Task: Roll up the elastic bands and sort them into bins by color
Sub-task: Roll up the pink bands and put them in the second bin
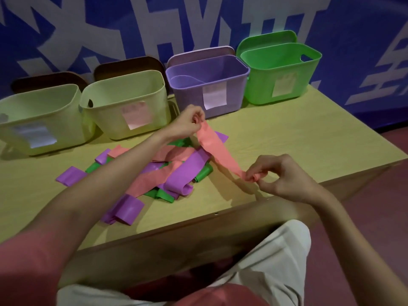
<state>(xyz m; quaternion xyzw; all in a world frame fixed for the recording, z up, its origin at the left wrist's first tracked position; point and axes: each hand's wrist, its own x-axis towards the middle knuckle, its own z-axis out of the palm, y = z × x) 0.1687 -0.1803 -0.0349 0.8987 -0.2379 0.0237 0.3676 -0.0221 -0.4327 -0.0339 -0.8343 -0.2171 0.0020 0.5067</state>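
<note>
4 bins (123,111) stood side by side along the far edge of the worktop (298,138), closing that edge off. A heap of loose bands (167,171) covered the middle toward the left. A pink band (215,149) stretched taut between both hands barred the way above the heap's right side. The right half toward the right edge lay bare.

Just one head cam (wide-angle), looking forward and down, pretty close over the counter (276,138) toward the wall.

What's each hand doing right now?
Left hand: pinches the pink band's far end.
Right hand: pinches its near end, rolling it.
</note>
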